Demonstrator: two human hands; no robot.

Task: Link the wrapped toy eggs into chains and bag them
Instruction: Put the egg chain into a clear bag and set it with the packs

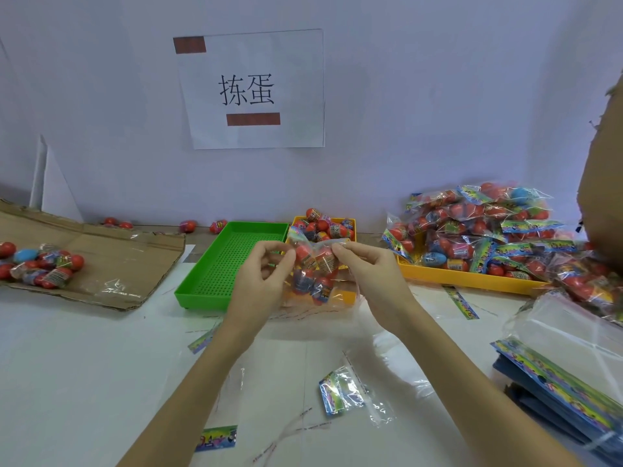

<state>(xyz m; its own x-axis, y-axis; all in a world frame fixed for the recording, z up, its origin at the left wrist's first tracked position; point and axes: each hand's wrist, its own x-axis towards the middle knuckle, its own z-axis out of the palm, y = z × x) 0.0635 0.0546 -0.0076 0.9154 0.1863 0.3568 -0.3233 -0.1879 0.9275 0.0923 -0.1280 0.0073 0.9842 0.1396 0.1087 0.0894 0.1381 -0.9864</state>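
At the far left, a flattened piece of cardboard lies on the white surface, carrying a small cluster of wrapped toy eggs, mostly red with one blue. A few loose eggs sit along the back wall. Next comes a green perforated tray, and just behind the hands a small yellow tray heaped with more wrapped eggs.

In the middle, both hands are raised above the surface and hold a clear bag with several red wrapped eggs inside. The left hand pinches the bag's top edge on its left side, fingers curled; the right hand pinches the top edge on its right side. The bag hangs between them, in front of the two trays.

Above on the wall, a paper sign bears two printed characters.

To the right, a large yellow tray is piled high with filled bags. At the far right edge lies a stack of empty printed bags. Near the front, one empty bag and scraps of printed strip lie flat.
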